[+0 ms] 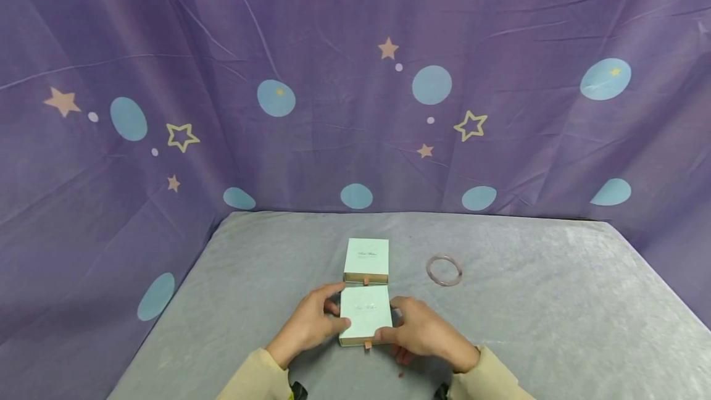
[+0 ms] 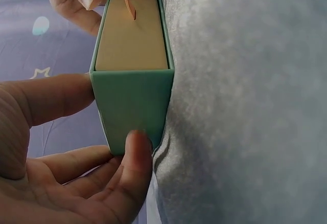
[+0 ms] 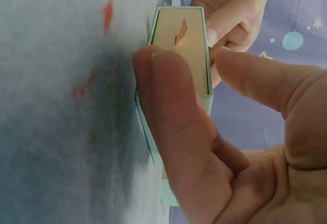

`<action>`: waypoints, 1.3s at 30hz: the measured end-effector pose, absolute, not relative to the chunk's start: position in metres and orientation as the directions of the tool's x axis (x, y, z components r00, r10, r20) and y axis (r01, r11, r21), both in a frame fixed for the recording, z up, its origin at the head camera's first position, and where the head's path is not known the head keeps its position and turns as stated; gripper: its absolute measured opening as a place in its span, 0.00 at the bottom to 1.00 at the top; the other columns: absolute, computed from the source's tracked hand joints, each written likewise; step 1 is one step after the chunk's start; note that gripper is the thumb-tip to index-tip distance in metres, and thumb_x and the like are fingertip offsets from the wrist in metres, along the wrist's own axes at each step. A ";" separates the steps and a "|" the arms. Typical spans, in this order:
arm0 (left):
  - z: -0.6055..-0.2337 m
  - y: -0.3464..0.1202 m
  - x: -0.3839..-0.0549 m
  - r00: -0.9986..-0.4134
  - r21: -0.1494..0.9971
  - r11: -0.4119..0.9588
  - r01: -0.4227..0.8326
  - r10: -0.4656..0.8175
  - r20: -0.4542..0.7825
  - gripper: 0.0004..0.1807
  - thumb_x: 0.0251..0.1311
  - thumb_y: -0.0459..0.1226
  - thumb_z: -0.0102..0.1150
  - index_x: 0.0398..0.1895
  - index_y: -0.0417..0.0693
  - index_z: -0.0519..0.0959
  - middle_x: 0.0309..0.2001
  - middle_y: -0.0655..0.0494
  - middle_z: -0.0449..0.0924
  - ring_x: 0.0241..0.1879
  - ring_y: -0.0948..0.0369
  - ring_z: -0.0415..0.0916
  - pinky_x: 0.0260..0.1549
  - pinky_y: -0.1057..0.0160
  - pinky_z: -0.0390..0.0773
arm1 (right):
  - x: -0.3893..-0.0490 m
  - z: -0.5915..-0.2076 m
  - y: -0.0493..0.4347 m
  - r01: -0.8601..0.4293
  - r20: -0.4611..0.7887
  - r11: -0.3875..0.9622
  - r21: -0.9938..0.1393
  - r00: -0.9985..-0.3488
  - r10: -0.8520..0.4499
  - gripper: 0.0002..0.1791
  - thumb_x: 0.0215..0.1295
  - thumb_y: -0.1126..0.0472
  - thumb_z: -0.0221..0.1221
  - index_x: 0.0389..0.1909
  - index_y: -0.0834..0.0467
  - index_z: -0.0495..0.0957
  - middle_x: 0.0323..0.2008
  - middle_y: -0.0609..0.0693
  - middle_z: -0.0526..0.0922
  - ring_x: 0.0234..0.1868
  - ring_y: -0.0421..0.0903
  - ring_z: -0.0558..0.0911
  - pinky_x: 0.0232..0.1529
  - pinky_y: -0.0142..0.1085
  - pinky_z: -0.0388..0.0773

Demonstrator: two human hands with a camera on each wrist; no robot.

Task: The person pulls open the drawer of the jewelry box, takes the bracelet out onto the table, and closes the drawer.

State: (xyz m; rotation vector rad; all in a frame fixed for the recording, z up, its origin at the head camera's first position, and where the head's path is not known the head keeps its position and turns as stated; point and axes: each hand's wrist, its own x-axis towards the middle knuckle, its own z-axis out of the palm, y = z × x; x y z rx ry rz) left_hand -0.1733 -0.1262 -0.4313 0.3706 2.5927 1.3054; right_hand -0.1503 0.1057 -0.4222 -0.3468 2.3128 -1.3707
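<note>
A pale mint drawer box lies on the grey cloth between both hands. Its tan drawer front bears a small orange pull tab and sits flush in the sleeve. My left hand grips the box's left side, thumb on the top edge and fingers against the side. My right hand holds the right side, its thumb by the front right corner; curled fingers hide part of the box in the right wrist view. A second, matching box lies just behind the first.
A translucent pinkish bangle lies right of the back box. Small red specks mark the grey cloth near the right hand. A purple curtain with stars and blue dots stands behind and on the left.
</note>
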 end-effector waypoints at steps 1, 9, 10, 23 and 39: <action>-0.431 -0.126 -0.173 -0.945 0.808 0.577 0.122 0.316 -0.083 0.39 0.48 0.35 0.72 0.66 0.39 0.67 0.39 0.52 0.73 0.35 0.56 0.71 0.31 0.58 0.71 | -0.151 -0.422 0.106 0.003 -0.234 0.482 -0.876 -0.877 -0.421 0.20 0.57 0.58 0.68 0.45 0.62 0.73 0.16 0.56 0.80 0.13 0.51 0.80 0.15 0.41 0.77; -0.430 -0.126 -0.171 -0.949 0.815 0.568 0.115 0.306 -0.080 0.36 0.50 0.35 0.71 0.64 0.38 0.69 0.34 0.53 0.75 0.30 0.59 0.72 0.27 0.59 0.72 | -0.152 -0.423 0.109 0.006 -0.230 0.482 -0.876 -0.883 -0.408 0.20 0.60 0.55 0.65 0.47 0.63 0.74 0.17 0.56 0.80 0.14 0.50 0.80 0.15 0.42 0.77; -0.430 -0.126 -0.171 -0.950 0.816 0.567 0.116 0.303 -0.075 0.35 0.50 0.35 0.70 0.63 0.38 0.70 0.32 0.53 0.75 0.29 0.59 0.72 0.26 0.59 0.72 | -0.153 -0.423 0.109 0.005 -0.228 0.481 -0.877 -0.885 -0.406 0.19 0.60 0.56 0.64 0.47 0.63 0.74 0.17 0.56 0.80 0.14 0.50 0.80 0.15 0.41 0.77; -0.429 -0.126 -0.170 -0.955 0.821 0.557 0.124 0.292 -0.055 0.30 0.51 0.33 0.69 0.59 0.36 0.72 0.28 0.54 0.77 0.26 0.60 0.73 0.24 0.60 0.73 | -0.153 -0.422 0.111 -0.035 -0.195 0.510 -0.860 -0.899 -0.391 0.13 0.58 0.60 0.66 0.39 0.62 0.76 0.15 0.55 0.79 0.14 0.48 0.79 0.14 0.40 0.77; -0.428 -0.126 -0.168 -0.967 0.812 0.568 0.132 0.253 -0.020 0.20 0.50 0.32 0.69 0.47 0.36 0.77 0.34 0.51 0.78 0.29 0.61 0.76 0.25 0.61 0.75 | -0.157 -0.424 0.114 -0.095 -0.168 0.592 -0.801 -0.912 -0.374 0.11 0.56 0.56 0.68 0.30 0.56 0.76 0.15 0.50 0.79 0.13 0.46 0.78 0.16 0.39 0.74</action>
